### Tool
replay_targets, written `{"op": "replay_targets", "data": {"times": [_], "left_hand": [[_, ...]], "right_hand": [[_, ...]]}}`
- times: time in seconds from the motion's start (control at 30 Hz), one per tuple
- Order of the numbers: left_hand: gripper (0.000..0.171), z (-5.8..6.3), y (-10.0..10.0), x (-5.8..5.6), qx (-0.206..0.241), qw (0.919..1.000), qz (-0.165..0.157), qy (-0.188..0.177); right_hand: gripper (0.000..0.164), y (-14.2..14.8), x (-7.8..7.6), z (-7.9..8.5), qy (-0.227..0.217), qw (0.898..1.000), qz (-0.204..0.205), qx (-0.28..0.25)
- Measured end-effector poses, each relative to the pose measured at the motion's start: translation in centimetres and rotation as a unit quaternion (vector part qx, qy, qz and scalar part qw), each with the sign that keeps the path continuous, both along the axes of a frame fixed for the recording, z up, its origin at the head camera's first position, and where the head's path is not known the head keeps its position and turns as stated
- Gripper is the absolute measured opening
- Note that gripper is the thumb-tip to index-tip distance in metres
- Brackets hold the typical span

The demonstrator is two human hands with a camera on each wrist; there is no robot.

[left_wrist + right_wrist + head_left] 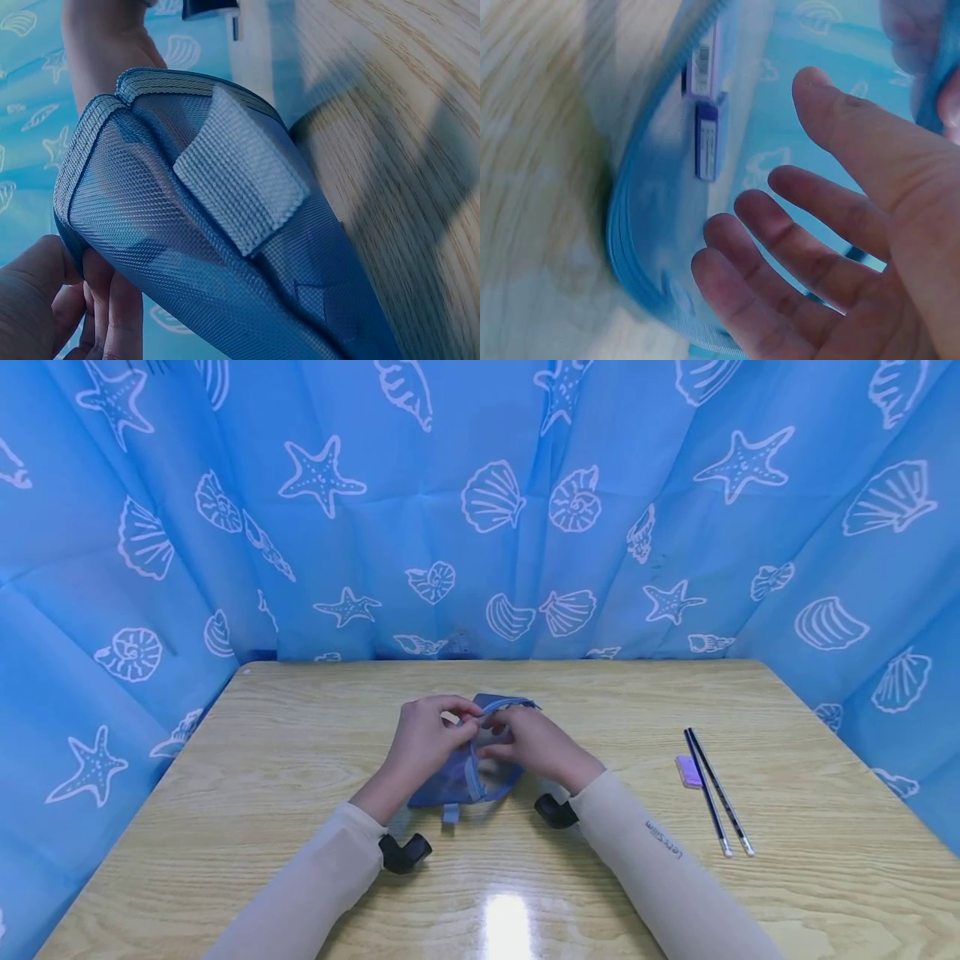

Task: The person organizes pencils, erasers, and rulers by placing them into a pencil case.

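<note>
Blue mesh pouch (442, 783) lies unzipped

At the pouch's ten o'clock, the left hand (426, 739) pinches its edge. The pouch sits on the wooden table (315, 718), two small labelled boxes (707, 142) showing within its rim. At two o'clock, the right hand (538, 745) is loosely spread at the opening. Well apart, toward three o'clock, lie a purple block (686, 771) and, just beside it, two pencils (722, 793).

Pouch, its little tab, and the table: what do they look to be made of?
Pouch: probably nylon or polyester mesh, partly see-through; a fine grid weave shows.
Tab: woven webbing, likely synthetic, matte; coarse ribbing shows.
Table: wood or wood-look laminate, somewhat glossy; grain runs across it and a bright reflection shows.
</note>
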State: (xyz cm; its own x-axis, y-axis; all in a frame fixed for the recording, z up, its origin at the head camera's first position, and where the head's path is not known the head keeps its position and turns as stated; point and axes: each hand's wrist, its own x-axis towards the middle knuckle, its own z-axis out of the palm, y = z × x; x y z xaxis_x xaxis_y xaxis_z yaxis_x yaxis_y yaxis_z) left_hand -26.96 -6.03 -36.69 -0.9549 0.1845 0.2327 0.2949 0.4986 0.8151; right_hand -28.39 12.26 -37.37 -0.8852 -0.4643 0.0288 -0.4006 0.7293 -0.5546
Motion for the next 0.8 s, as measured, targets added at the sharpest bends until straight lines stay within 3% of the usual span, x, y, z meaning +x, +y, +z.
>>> {"op": "replay_targets", "data": {"times": [0.23,0.8], "left_hand": [[0.012,-0.1,0.0,0.1,0.002,1.0,0.001,0.003],[0.013,-0.2,0.1,0.0,0.007,1.0,0.004,0.006]], "right_hand": [[0.039,2.6,1.1,0.8,0.015,1.0,-0.002,-0.006],[0.045,12.0,2.4,2.0,0.017,0.995,-0.091,0.033]]}}
